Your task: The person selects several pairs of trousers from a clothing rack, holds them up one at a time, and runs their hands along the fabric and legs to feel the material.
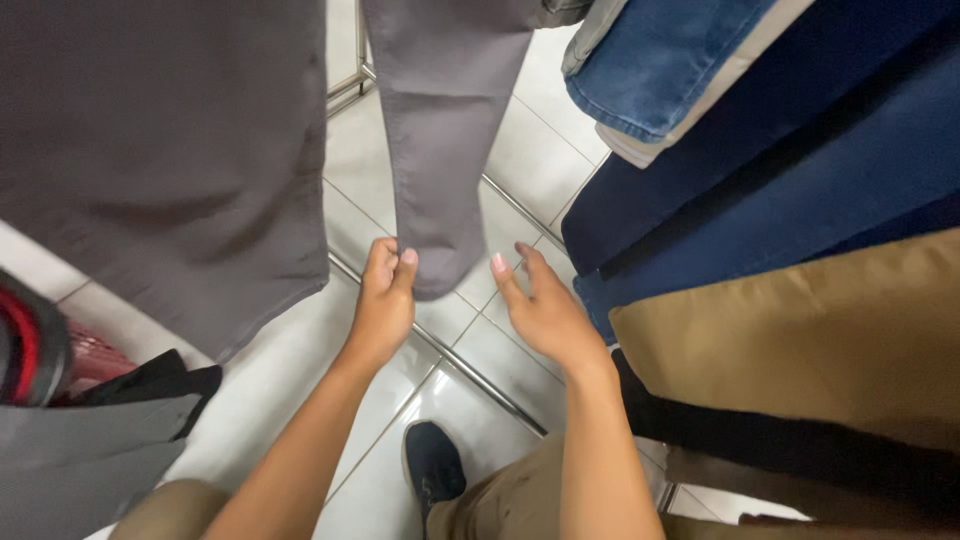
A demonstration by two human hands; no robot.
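Trousers of grey cloth hang from above, and one grey trouser leg (440,140) drops down the middle of the view to end just over the white tiled floor (300,370). The left hand (383,305) has the hem at its left corner: thumb and curled fingers are closed on the cloth edge, pinching it. The right hand (545,310) is at the hem's right side, fingers loosely spread and half open, the thumb tip just beside the cloth; whether it touches the hem cannot be told, and it holds nothing. A second, wider grey trouser leg (170,150) hangs to the left, apart from both hands. To the right a row of hanging garments crowds in: blue denim jeans (660,60) at top, dark navy trousers (780,170) below them, then tan trousers (800,340) nearest the right forearm. A metal rack bar (470,365) runs along the floor under the hands. The person's dark shoe (433,465) stands on the tiles below.
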